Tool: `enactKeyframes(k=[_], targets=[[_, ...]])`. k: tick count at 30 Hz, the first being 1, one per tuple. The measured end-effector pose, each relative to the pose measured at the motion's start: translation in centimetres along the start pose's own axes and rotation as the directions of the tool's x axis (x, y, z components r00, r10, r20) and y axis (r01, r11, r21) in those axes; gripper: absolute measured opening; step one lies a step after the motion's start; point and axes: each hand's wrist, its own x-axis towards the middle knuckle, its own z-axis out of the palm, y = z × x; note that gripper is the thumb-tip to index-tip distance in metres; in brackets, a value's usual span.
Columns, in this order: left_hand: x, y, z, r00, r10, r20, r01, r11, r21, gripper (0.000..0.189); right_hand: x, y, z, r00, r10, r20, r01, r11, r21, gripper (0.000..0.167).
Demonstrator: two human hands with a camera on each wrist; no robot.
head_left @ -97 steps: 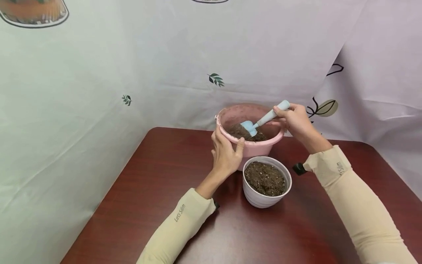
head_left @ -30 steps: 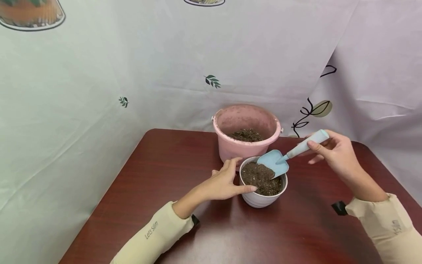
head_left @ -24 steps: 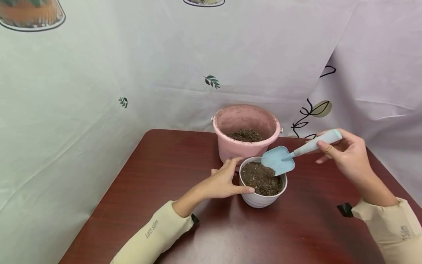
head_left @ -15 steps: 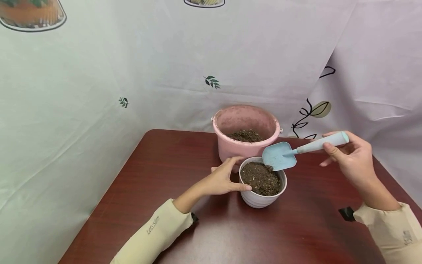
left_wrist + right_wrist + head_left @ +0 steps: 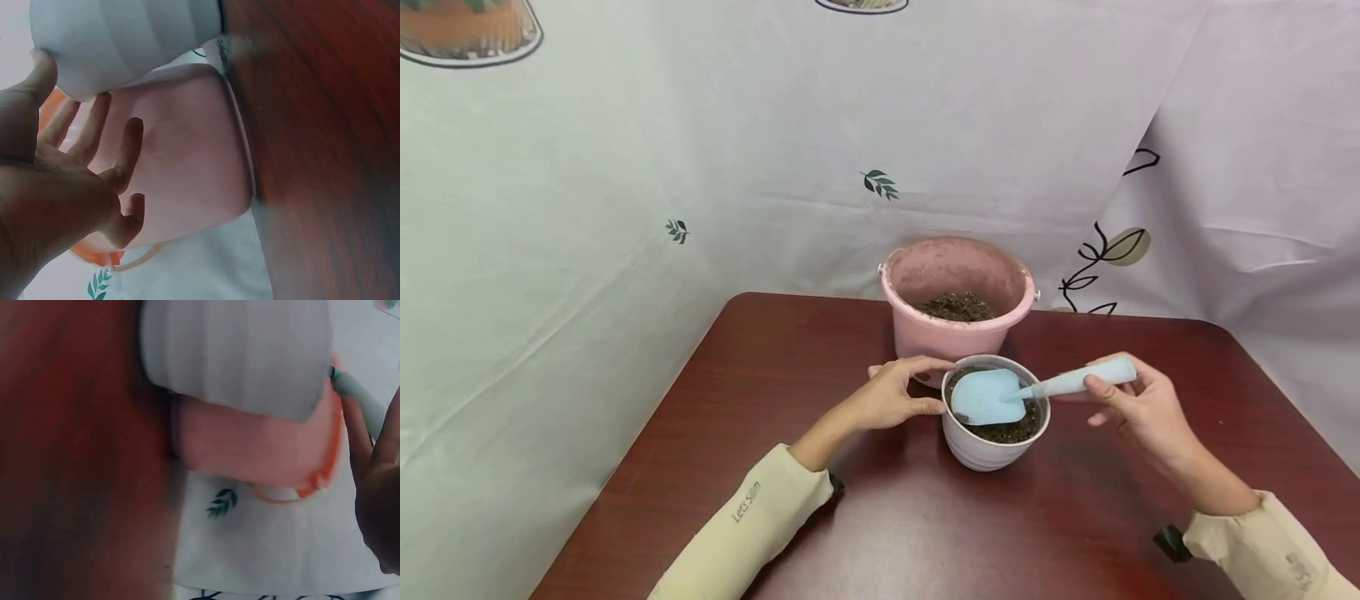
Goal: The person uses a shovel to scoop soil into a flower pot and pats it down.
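A white ribbed flowerpot (image 5: 987,455) filled with dark soil (image 5: 1011,432) stands on the table. My right hand (image 5: 1150,414) pinches the pale handle of a light-blue garden trowel (image 5: 983,398) between thumb and fingers. The trowel's blade lies flat over the soil, inside the pot's rim, and hides much of it. On the pot's left, my left hand (image 5: 891,396) has thumb and fingers spread, fingertips right at the rim. The left wrist view shows that thumb and two fingertips against the pot's wall (image 5: 125,44), the other fingers apart from it.
A pink bucket (image 5: 947,335) with some soil (image 5: 958,307) in its bottom stands just behind the pot. The dark red table (image 5: 775,367) reaches back to a pale printed cloth (image 5: 790,167) that hangs behind and along the sides.
The trowel has gone from the bucket to the pot, tipped soil in and swung left and down onto it. My left hand has moved from the bucket's rim to the pot's side.
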Motion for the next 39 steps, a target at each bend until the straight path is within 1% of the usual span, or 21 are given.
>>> enactKeyframes(k=[3,4,5,8,11,13,16,19,22,23,24,27,29,31,33,35,37,39], targets=[[0.0,-0.3,0.0,1.000,0.026,-0.008,-0.026,0.999,0.023,0.054,-0.4,0.8,-0.1,0.999,0.019,0.031,-0.017,0.998,-0.065,0.030],[0.1,-0.4,0.0,0.999,0.033,-0.009,-0.032,0.999,0.031,0.055,-0.5,1.0,-0.1,0.999,0.012,0.033,-0.009,0.995,-0.104,0.031],[0.1,-0.5,0.1,0.999,0.042,-0.012,-0.041,0.998,0.045,0.055,-0.5,1.2,-0.2,0.999,0.000,0.049,0.006,0.993,-0.117,0.032],[0.1,-0.6,0.2,0.998,0.062,-0.028,-0.059,0.993,0.105,0.057,-0.5,1.7,-0.4,0.995,-0.042,0.092,0.053,0.990,-0.129,0.032],[0.2,-0.6,0.4,0.993,0.105,-0.050,-0.094,0.978,0.189,0.057,-0.6,2.2,-0.6,0.993,-0.078,0.088,0.092,0.981,-0.170,0.029],[0.2,-0.6,0.6,0.987,0.144,-0.067,-0.124,0.964,0.235,0.058,-0.8,2.4,-0.6,0.993,-0.099,0.067,0.111,0.973,-0.202,0.027],[0.2,-0.5,0.8,0.974,0.206,-0.095,-0.169,0.938,0.302,0.057,-1.1,2.7,-0.5,0.990,-0.134,0.041,0.140,0.966,-0.219,0.027],[0.0,-0.1,1.2,0.955,0.259,-0.143,-0.183,0.897,0.402,0.055,-1.4,2.8,-0.2,0.987,-0.161,0.008,0.159,0.962,-0.224,0.028],[-0.3,0.5,1.7,0.934,0.297,-0.200,-0.161,0.846,0.508,0.053,-1.7,2.9,-0.1,0.984,-0.175,-0.038,0.161,0.957,-0.242,0.027],[-0.4,0.8,1.9,0.926,0.306,-0.219,-0.150,0.833,0.533,0.053,-1.7,2.9,-0.1,0.982,-0.180,-0.050,0.162,0.955,-0.248,0.027],[-0.5,1.1,2.1,0.920,0.314,-0.235,-0.139,0.822,0.552,0.052,-1.8,3.0,0.0,0.981,-0.184,-0.062,0.162,0.953,-0.255,0.027],[-1.1,1.8,2.5,0.907,0.317,-0.279,-0.100,0.804,0.586,0.050,-1.9,3.0,0.2,0.977,-0.191,-0.092,0.159,0.946,-0.281,0.026],[-1.4,2.2,2.8,0.905,0.313,-0.289,-0.085,0.797,0.597,0.049,-2.0,3.0,0.3,0.975,-0.190,-0.117,0.147,0.941,-0.306,0.026],[-1.6,2.4,2.8,0.909,0.307,-0.281,-0.076,0.787,0.612,0.049,-2.1,3.0,0.4,0.971,-0.185,-0.150,0.127,0.934,-0.333,0.026],[-1.7,2.4,2.5,0.920,0.303,-0.249,-0.086,0.775,0.626,0.046,-2.2,3.0,0.6,0.966,-0.178,-0.190,0.105,0.933,-0.343,0.025],[-1.5,2.2,1.8,0.932,0.297,-0.207,-0.105,0.769,0.631,0.039,-2.3,3.0,0.6,0.958,-0.173,-0.230,0.088,0.937,-0.339,0.023],[-1.2,1.8,1.0,0.944,0.287,-0.165,-0.126,0.772,0.623,0.029,-2.4,3.0,0.6,0.951,-0.167,-0.258,0.077,0.942,-0.327,0.023],[-0.8,1.4,0.4,0.948,0.284,-0.144,-0.145,0.786,0.601,0.022,-2.5,3.0,0.7,0.950,-0.166,-0.265,0.077,0.945,-0.317,0.023]])
